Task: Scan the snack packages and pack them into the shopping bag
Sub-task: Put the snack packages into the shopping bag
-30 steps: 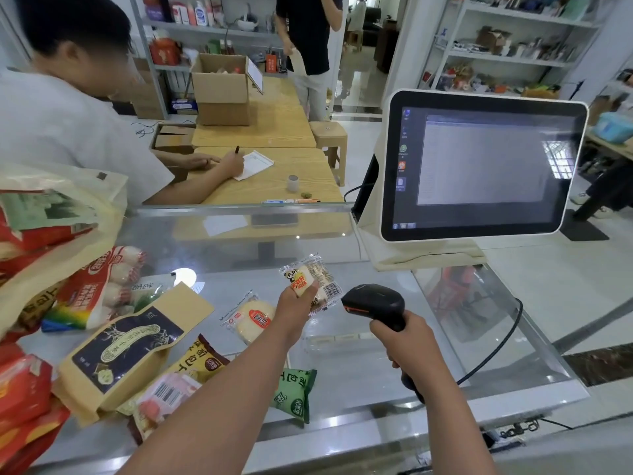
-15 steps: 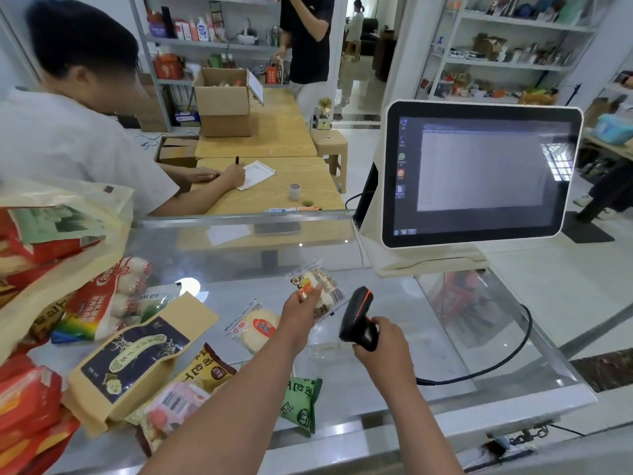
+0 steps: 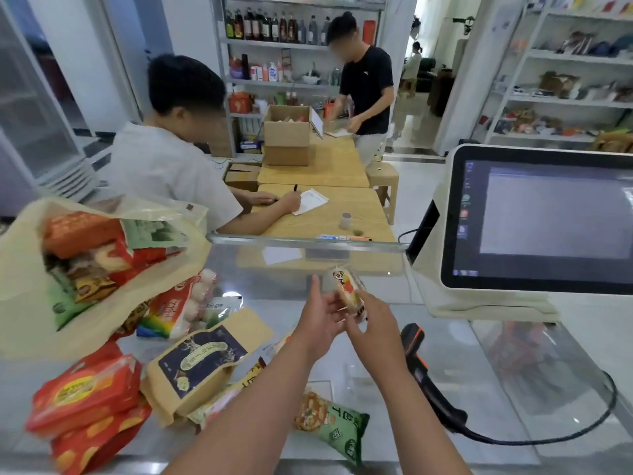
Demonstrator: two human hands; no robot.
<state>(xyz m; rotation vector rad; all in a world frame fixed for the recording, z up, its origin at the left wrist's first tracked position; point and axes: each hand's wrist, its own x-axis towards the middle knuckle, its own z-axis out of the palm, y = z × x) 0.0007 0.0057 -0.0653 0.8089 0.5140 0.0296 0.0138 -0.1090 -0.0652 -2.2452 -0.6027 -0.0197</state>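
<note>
A small clear snack package [image 3: 346, 289] with a panda print and an orange label is held above the glass counter [image 3: 462, 389]. My right hand [image 3: 373, 320] pinches its lower end. Beside it, my left hand [image 3: 320, 313] has its fingers spread and loose, fingertips close to the package. The black-and-orange barcode scanner [image 3: 428, 375] lies on the counter to the right of my right forearm. At the left, the beige shopping bag [image 3: 30, 320] lies open with several snack packs inside.
Loose snacks lie left of my arms: a kraft pouch [image 3: 202, 358], red packs [image 3: 85, 395], a green packet [image 3: 332, 423], a rainbow-striped pack [image 3: 178, 306]. The till screen [image 3: 541, 221] stands at the right. A seated person writes behind the counter and another stands farther back.
My right hand has put the scanner down on the counter and taken hold of the snack package. My left hand has loosened its grip on the package. The camera has tilted up.
</note>
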